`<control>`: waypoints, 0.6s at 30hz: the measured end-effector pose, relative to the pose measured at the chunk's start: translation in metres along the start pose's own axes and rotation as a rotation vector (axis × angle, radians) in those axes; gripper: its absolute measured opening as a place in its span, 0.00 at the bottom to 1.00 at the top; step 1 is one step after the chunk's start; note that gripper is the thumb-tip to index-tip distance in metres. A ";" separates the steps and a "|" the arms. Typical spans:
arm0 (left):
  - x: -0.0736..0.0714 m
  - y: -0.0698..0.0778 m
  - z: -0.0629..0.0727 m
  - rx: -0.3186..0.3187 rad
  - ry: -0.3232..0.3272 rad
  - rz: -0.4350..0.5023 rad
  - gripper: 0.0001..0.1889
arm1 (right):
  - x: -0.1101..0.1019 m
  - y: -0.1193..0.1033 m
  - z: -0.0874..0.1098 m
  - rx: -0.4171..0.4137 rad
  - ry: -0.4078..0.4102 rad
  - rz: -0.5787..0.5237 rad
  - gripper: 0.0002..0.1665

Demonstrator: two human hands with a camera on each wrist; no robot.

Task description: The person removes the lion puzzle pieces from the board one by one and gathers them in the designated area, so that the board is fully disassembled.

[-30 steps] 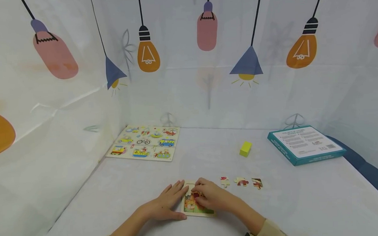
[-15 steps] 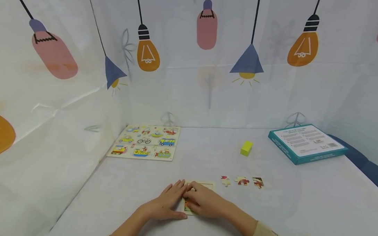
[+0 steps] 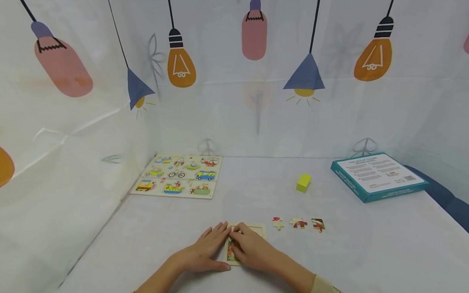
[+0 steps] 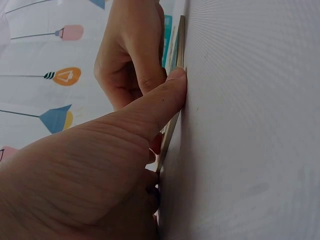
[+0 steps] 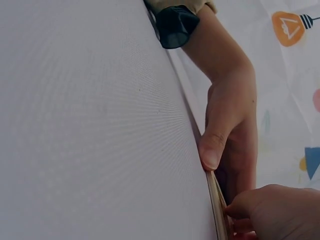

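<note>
A small wooden jigsaw tray point(image 3: 260, 228) with a pale rim lies on the table in front of me. My left hand point(image 3: 205, 252) rests along its left edge, fingers straight and thumb stretched out near the lower corner. Over the tray's left half, my right hand point(image 3: 255, 249) has its fingers curled and pinches a puzzle piece, mostly hidden by the fingers. Part of a colourful picture shows beneath that hand. In the right wrist view the left thumb point(image 5: 212, 157) touches the tray's edge. Three loose puzzle pieces point(image 3: 298, 223) lie in a row to the right.
A peg board with vehicle pictures point(image 3: 177, 176) lies at the back left. Behind the loose pieces is a yellow block point(image 3: 303, 183). A teal-edged flat box point(image 3: 379, 178) stands at the back right. Printed white curtains point(image 3: 225, 116) border the table behind and at left.
My right hand has moved left across the tray, from its middle to its left side near my left fingers. The left hand stays in place, and the loose pieces have not moved.
</note>
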State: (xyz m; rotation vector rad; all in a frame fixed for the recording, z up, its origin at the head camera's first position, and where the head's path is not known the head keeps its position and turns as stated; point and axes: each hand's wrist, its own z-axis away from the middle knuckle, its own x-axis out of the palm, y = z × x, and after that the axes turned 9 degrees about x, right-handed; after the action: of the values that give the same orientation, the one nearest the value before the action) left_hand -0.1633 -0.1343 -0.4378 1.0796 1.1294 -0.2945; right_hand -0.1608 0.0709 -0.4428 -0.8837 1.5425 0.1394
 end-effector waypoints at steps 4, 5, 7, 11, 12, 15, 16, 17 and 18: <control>-0.001 0.001 0.000 -0.006 -0.004 -0.004 0.49 | 0.000 0.001 -0.001 0.043 -0.022 -0.055 0.16; -0.001 0.001 0.000 -0.006 -0.004 -0.007 0.49 | 0.000 0.002 -0.001 0.044 -0.023 -0.072 0.16; -0.001 0.002 0.000 -0.008 -0.005 -0.017 0.49 | 0.000 0.004 -0.002 0.050 -0.022 -0.119 0.15; -0.001 0.002 0.000 -0.006 -0.001 -0.029 0.49 | 0.001 0.007 -0.002 0.047 -0.001 -0.166 0.14; -0.001 0.002 0.000 -0.005 -0.002 -0.029 0.49 | 0.002 0.008 -0.002 0.052 0.001 -0.173 0.13; -0.001 0.002 0.001 0.002 -0.001 -0.027 0.49 | 0.003 0.008 -0.001 0.063 0.005 -0.188 0.13; -0.001 0.002 0.001 0.002 -0.003 -0.026 0.49 | 0.003 0.008 -0.001 0.068 0.006 -0.194 0.13; -0.001 0.002 0.000 0.003 -0.004 -0.026 0.49 | 0.003 0.008 -0.001 0.074 0.006 -0.202 0.13; -0.001 0.002 0.000 0.004 -0.003 -0.027 0.49 | 0.003 0.008 -0.001 0.079 0.006 -0.207 0.13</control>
State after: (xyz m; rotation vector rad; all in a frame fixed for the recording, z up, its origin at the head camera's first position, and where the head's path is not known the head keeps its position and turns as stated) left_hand -0.1620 -0.1338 -0.4358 1.0682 1.1424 -0.3200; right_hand -0.1660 0.0750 -0.4483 -0.9755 1.4427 -0.0735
